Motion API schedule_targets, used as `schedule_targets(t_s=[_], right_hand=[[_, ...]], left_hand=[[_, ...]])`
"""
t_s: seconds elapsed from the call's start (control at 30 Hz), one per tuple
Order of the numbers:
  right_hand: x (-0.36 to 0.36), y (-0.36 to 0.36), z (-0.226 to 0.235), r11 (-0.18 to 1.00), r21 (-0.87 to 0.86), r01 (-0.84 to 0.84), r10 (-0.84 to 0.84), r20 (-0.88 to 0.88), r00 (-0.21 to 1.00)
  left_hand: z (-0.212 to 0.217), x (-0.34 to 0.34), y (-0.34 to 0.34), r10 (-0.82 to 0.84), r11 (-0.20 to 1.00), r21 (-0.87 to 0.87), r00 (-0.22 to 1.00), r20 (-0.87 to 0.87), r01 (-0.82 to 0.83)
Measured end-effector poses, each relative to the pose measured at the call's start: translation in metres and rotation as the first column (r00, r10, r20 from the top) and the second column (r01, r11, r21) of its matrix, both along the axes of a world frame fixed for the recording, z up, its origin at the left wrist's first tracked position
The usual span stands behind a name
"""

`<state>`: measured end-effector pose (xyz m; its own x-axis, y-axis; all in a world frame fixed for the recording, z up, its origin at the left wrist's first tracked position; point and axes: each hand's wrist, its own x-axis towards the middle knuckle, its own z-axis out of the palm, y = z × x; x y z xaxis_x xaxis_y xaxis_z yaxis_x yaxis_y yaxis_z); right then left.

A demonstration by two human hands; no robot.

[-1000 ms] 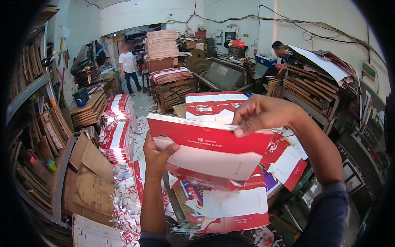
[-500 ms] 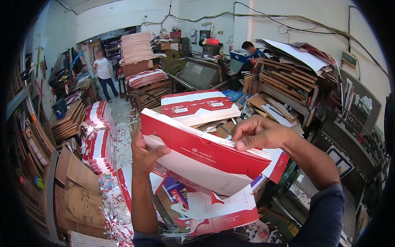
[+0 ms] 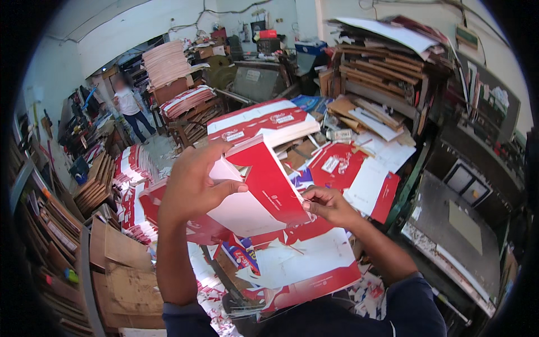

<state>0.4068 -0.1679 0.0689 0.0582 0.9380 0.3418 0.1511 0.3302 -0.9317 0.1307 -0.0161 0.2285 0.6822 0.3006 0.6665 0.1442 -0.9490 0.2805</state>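
A thick bundle of red-and-white printed card sheets (image 3: 269, 185) is held up tilted in front of me. My left hand (image 3: 193, 182) grips its left side, thumb on the near face and fingers over the top. At the bundle's right edge, my right hand (image 3: 331, 206) has thumb and forefinger pinched together; a thin pale strip shows at the fingertips, too small to make out. Below lie more cut sheets (image 3: 306, 258), white and red, with torn scraps around them. Behind the bundle sits a neat stack of the same printed sheets (image 3: 258, 121).
Loose red-and-white sheets (image 3: 342, 168) cover the bench to the right. Beyond them is a dark machine with a flat bed (image 3: 449, 219). Printed stacks (image 3: 135, 163) and brown boards (image 3: 120, 269) stand on the left amid paper scraps. A person (image 3: 130, 109) stands far back.
The bundle has turned and tilted, its right edge now nearer me. My left hand has risen over its top, while my right hand has moved down along the edge. The view has shifted too.
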Motion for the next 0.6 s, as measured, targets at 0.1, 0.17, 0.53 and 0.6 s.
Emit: schedule_targets(t_s=[0.1, 0.17, 0.53, 0.6], right_hand=[[-0.023, 0.014, -0.075, 0.998, 0.001, 0.066, -0.064, -0.199, 0.978], [-0.041, 0.008, -0.087, 0.99, -0.053, 0.13, -0.139, -0.258, 0.956], [-0.103, 0.005, -0.091, 0.818, 0.258, 0.514, -0.493, -0.145, 0.858], [-0.106, 0.004, -0.085, 0.848, 0.228, 0.478, -0.448, -0.171, 0.878]], left_hand=[[-0.049, 0.005, 0.025, 0.06, 0.992, -0.104, 0.994, -0.094, -0.07], [-0.064, 0.015, 0.027, 0.152, 0.988, 0.039, 0.988, -0.029, -0.151], [-0.104, 0.04, 0.057, 0.214, 0.971, 0.035, 0.925, 0.313, -0.237], [-0.099, 0.03, 0.053, 0.214, 0.974, -0.003, 0.92, 0.328, -0.225]])
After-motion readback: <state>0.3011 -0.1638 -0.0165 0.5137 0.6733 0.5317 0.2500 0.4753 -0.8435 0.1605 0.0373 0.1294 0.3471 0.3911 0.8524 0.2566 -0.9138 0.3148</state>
